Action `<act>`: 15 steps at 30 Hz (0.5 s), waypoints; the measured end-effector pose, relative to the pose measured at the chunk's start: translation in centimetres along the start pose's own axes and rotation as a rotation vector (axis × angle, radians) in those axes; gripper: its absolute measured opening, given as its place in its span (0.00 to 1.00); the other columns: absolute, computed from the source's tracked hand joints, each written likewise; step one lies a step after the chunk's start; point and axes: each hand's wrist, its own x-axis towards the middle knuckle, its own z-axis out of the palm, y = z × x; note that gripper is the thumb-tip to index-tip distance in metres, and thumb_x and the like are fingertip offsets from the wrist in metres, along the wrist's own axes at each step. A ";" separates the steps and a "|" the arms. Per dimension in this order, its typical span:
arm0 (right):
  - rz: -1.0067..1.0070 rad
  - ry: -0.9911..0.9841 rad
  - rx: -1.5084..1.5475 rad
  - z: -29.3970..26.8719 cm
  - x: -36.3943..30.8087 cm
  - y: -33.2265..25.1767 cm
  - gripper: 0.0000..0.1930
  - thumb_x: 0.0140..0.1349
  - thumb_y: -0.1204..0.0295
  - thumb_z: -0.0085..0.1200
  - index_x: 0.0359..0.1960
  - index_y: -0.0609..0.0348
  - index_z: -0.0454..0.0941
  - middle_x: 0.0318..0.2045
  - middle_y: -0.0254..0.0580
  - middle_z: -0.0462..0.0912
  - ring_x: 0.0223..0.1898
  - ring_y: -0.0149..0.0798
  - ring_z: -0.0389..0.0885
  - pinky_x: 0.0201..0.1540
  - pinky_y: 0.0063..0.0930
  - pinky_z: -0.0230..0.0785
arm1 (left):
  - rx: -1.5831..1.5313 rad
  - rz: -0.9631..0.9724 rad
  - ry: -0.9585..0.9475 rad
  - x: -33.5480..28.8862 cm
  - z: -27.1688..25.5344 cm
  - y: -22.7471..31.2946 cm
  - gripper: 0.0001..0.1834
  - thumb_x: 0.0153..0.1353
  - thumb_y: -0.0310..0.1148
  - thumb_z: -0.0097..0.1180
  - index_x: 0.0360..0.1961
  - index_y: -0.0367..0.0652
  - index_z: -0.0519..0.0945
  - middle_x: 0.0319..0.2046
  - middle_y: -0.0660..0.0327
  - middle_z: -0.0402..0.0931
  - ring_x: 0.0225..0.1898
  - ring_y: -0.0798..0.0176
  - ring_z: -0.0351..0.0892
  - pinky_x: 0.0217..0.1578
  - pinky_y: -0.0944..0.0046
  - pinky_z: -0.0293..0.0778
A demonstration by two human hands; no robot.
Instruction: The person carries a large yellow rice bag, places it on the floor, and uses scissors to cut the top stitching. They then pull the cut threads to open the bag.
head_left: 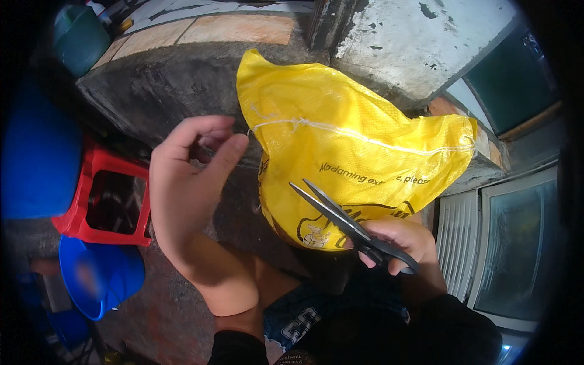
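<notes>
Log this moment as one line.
left hand: raised beside yellow sack, nothing visibly held | right hand: holding scissors, blades slightly parted | sack: white thread across upper part

- Dark floor (167, 316) with reddish patches.
- On it, a red stool (81, 204) and a blue bucket (125, 271).
- A low ledge (182, 76) with orange-brown tiles (237, 28) on top.
- What's under the yellow bag (347, 149) is hidden.
</notes>
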 end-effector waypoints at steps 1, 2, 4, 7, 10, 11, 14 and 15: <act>0.007 0.009 0.000 0.1 -0.1 0.2 0.36 0.59 0.41 0.67 0.53 0.63 0.74 0.30 0.33 0.79 0.29 0.34 0.79 0.34 0.25 0.68 | 0.042 0.035 0.001 0.0 0.4 0.2 0.08 0.62 0.25 0.67 0.41 0.34 0.84 0.29 0.66 0.82 0.31 0.77 0.73 0.33 0.73 0.69; 0.013 0.016 0.001 0.1 -0.2 0.4 0.36 0.59 0.41 0.67 0.52 0.62 0.74 0.29 0.33 0.79 0.29 0.33 0.79 0.34 0.24 0.69 | 0.054 -0.004 -0.011 0.1 0.6 0.3 0.07 0.63 0.25 0.67 0.41 0.34 0.84 0.29 0.66 0.82 0.31 0.77 0.73 0.33 0.73 0.69; 0.002 0.028 0.012 0.1 -0.3 0.8 0.34 0.59 0.43 0.68 0.50 0.62 0.74 0.29 0.33 0.79 0.29 0.33 0.79 0.34 0.24 0.69 | 0.096 -0.097 -0.057 0.2 0.4 0.4 0.06 0.64 0.24 0.65 0.41 0.34 0.83 0.29 0.65 0.82 0.31 0.77 0.74 0.33 0.73 0.69; 0.003 0.024 0.008 0.0 -0.3 1.0 0.33 0.59 0.44 0.68 0.49 0.62 0.75 0.29 0.33 0.79 0.29 0.33 0.79 0.34 0.24 0.69 | 0.094 -0.014 -0.036 0.2 0.1 0.1 0.04 0.66 0.24 0.62 0.39 0.34 0.82 0.28 0.65 0.82 0.31 0.76 0.73 0.33 0.72 0.69; 0.011 0.017 0.001 -0.1 -0.3 0.9 0.33 0.59 0.44 0.68 0.50 0.62 0.75 0.29 0.33 0.80 0.29 0.33 0.80 0.34 0.24 0.69 | 0.199 0.051 -0.025 0.2 0.1 -0.2 0.04 0.68 0.25 0.59 0.37 0.34 0.81 0.26 0.64 0.79 0.30 0.74 0.72 0.33 0.70 0.69; 0.005 0.011 -0.022 -0.1 -0.3 0.9 0.34 0.59 0.44 0.68 0.51 0.62 0.75 0.29 0.33 0.80 0.29 0.33 0.80 0.34 0.24 0.69 | 0.216 0.020 0.000 0.4 0.2 -0.3 0.05 0.69 0.25 0.58 0.36 0.34 0.80 0.26 0.64 0.78 0.30 0.74 0.71 0.33 0.70 0.69; 0.009 0.031 -0.013 0.2 -0.3 0.7 0.34 0.59 0.45 0.69 0.53 0.63 0.74 0.29 0.34 0.80 0.29 0.33 0.80 0.34 0.25 0.70 | 0.238 0.002 0.061 0.9 0.9 -0.5 0.06 0.70 0.26 0.56 0.36 0.34 0.80 0.25 0.65 0.76 0.29 0.74 0.70 0.32 0.70 0.68; 0.017 0.023 -0.001 0.3 -0.3 0.7 0.34 0.60 0.45 0.68 0.54 0.63 0.74 0.29 0.34 0.80 0.29 0.34 0.80 0.34 0.25 0.70 | 0.228 0.000 0.081 1.2 1.1 -0.6 0.06 0.70 0.26 0.57 0.36 0.34 0.80 0.25 0.66 0.76 0.29 0.74 0.69 0.32 0.71 0.68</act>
